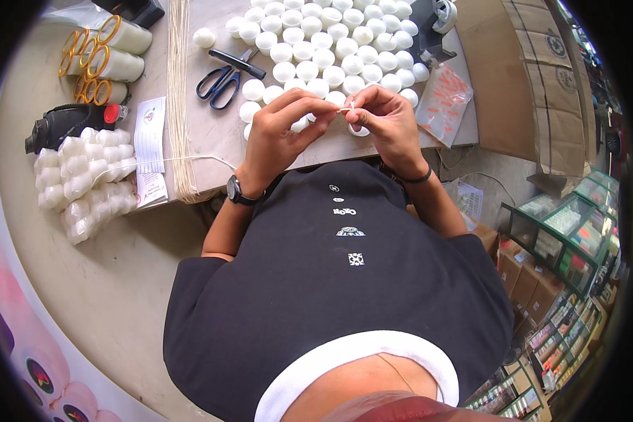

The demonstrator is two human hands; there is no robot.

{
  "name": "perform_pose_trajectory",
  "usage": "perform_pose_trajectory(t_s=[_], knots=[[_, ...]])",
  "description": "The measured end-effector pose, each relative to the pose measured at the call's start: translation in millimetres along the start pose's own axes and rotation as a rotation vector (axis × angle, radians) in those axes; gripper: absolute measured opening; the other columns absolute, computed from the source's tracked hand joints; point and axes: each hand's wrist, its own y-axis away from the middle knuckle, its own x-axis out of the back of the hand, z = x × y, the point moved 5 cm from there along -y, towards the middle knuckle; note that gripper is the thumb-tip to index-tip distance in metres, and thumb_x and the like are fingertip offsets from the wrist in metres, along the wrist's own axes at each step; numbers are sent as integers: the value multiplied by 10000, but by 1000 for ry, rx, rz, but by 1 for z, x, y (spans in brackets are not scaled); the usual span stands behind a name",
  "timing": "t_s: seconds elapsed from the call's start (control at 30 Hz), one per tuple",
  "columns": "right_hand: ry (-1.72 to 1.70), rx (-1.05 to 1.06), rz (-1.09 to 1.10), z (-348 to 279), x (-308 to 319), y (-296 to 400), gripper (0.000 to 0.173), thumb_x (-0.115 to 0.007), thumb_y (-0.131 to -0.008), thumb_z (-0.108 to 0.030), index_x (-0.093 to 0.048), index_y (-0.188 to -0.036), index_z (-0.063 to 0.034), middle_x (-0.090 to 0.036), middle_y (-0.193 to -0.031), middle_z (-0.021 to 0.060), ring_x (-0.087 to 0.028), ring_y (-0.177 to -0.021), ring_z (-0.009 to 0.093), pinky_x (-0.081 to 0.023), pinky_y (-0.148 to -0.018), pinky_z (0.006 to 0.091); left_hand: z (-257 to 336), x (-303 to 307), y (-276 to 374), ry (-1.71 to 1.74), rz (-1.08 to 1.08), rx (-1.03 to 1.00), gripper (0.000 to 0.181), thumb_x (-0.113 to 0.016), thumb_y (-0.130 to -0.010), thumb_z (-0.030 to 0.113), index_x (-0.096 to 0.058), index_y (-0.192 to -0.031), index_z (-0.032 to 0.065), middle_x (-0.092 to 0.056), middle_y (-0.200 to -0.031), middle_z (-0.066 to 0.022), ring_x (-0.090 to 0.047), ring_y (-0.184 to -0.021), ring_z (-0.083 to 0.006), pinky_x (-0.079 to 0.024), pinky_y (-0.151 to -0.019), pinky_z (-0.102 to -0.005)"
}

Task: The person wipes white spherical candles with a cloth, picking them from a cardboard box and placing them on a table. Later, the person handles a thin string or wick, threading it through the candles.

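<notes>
My left hand [290,124], with a watch on its wrist, pinches a thin white cord between thumb and fingertips. Facing it, my right hand [382,118] grips the same cord at a small white piece, perhaps a knot. The fingertips of both hands nearly meet above the table's near edge. Beneath and beyond them stand many small white cups [334,77], which look like wax or plastic. A white cord [200,156] also runs from the left towards my left wrist. Blue-handled scissors [219,87] and a black marker [237,64] lie left of the cups.
A bundle of cream cords [178,105] stretches across the table. Further left are bagged white pieces [84,169], a black bottle [71,124] and white cylinders with orange rims [118,63]. A plastic bag with orange pieces [446,103] and a tape dispenser [432,29] are at the right.
</notes>
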Motion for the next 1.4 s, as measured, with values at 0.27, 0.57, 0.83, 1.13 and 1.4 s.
perform_pose_trajectory(t_s=[0.27, 0.57, 0.83, 1.13, 1.4], knots=[[-30, 110, 77, -1, 5, 0, 114, -712, -834, 1, -671, -939, 22, -707, -904, 98, -668, -826, 126, -541, -755, 244, -3, -1, -8, 29, 31, -116, 238, -730, -747, -46, -723, -964, 53, -670, -864, -48, -622, -749, -147, -466, -578, -256], [177, 222, 41, -19, -6, -4, 183, -710, -801, 57, -722, -969, -14, -706, -881, 69, -652, -845, 124, -536, -766, 244, 3, 3, -7, -49, 86, -158, 232, -752, -742, -20, -734, -957, 64, -668, -836, -49, -629, -743, -153, -497, -619, -268], [686, 394, -2, -34, -9, -7, 125, -766, -778, -32, -715, -892, -31, -690, -880, 39, -584, -771, 96, -440, -642, 230, 1, 4, -4, -160, 113, -151, 220, -756, -742, -11, -736, -947, 67, -679, -854, -50, -644, -737, -152, -506, -606, -261], [317, 128, -35, -37, 11, -7, 130, -731, -834, -54, -677, -929, 18, -658, -906, 45, -562, -817, 92, -434, -720, 234, -3, 17, -11, -107, 85, -123, 248, -762, -730, -8, -735, -956, 91, -692, -832, -34, -617, -662, -124, -494, -550, -257], [610, 132, -260, -36, -4, -16, 133, -611, -927, -95, -658, -917, 29, -623, -880, 55, -564, -816, 136, -446, -744, 276, -14, 15, -23, -64, 157, -40, 221, -759, -758, -19, -737, -957, 73, -635, -786, -6, -537, -640, -77, -417, -519, -217]])
